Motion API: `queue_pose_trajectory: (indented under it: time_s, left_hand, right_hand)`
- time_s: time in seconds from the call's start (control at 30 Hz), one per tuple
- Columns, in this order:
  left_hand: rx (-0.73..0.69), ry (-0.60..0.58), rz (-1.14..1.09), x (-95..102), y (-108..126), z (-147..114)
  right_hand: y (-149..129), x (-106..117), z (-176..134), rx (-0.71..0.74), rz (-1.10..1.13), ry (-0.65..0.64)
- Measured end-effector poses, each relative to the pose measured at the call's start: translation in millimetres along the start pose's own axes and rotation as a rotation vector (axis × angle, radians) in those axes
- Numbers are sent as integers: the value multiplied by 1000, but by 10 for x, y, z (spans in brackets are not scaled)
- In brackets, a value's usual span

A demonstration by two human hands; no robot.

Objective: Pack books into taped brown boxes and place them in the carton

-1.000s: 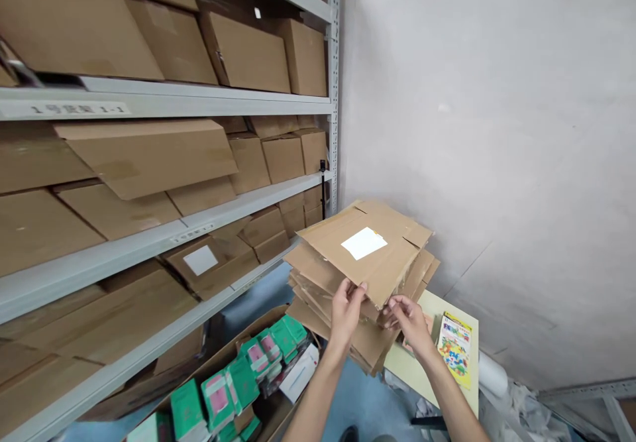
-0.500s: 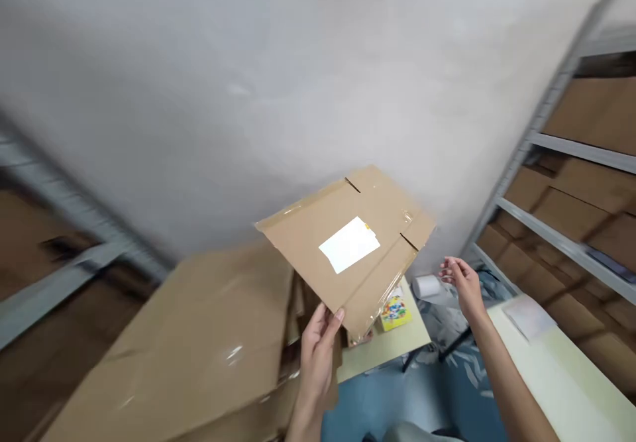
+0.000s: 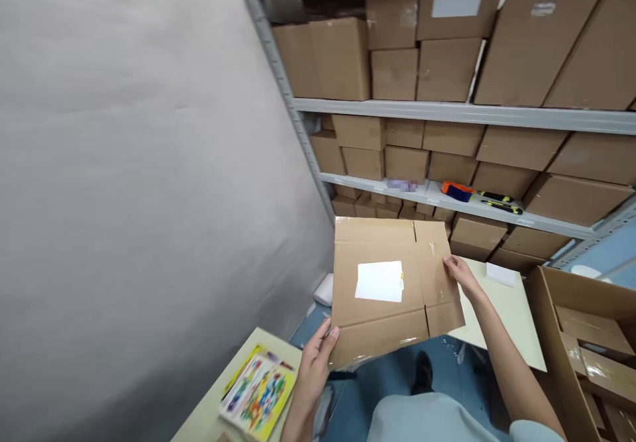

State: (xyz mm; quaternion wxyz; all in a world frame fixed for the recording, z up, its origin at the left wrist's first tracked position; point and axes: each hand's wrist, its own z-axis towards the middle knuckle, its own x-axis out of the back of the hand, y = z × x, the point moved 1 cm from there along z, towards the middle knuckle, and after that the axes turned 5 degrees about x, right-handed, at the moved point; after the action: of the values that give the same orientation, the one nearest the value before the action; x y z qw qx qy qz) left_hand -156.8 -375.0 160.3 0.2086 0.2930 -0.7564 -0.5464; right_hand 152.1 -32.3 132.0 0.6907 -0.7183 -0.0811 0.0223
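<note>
A flattened cardboard box (image 3: pixel 387 329) with slots cut in it and clear tape along its edges is held out in front of me. White paper slips (image 3: pixel 380 281) lie on its upper face, a small yellow mark at their right end. My left hand (image 3: pixel 315 356) grips the lower left edge of the cardboard, thumb on top. At the right edge, my right hand (image 3: pixel 462 275) pinches the cardboard between thumb and fingers. The undersides of both grips are hidden.
Metal shelves (image 3: pixel 447 109) full of cardboard boxes stand ahead, with an orange and blue tape dispenser (image 3: pixel 458 191) and yellow-black cutters (image 3: pixel 501 207) on one. Colourful books (image 3: pixel 261 392) lie on a table at lower left. An open carton (image 3: pixel 541 296) holds boxes at right. A grey wall rises left.
My view has turned right from the wall to the shelves. The flattened box came along in my left hand, and my right hand, apart from it before, now holds its right edge.
</note>
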Motion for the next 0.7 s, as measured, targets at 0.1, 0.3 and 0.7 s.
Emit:
queue_pose_trajectory:
  time_s: [0.1,0.3,0.7]
  left_hand:
    - [-36,-63,121,-619,16,546]
    - [-79,-182,298,-1792,-96,1537]
    - [-106,-255,408,-2799,-472,2382]
  right_hand:
    - [285,703,181,-69,118,62]
    - [639,1576,167,-130,265,172]
    - [1220,1922,-88,-27,-5,192]
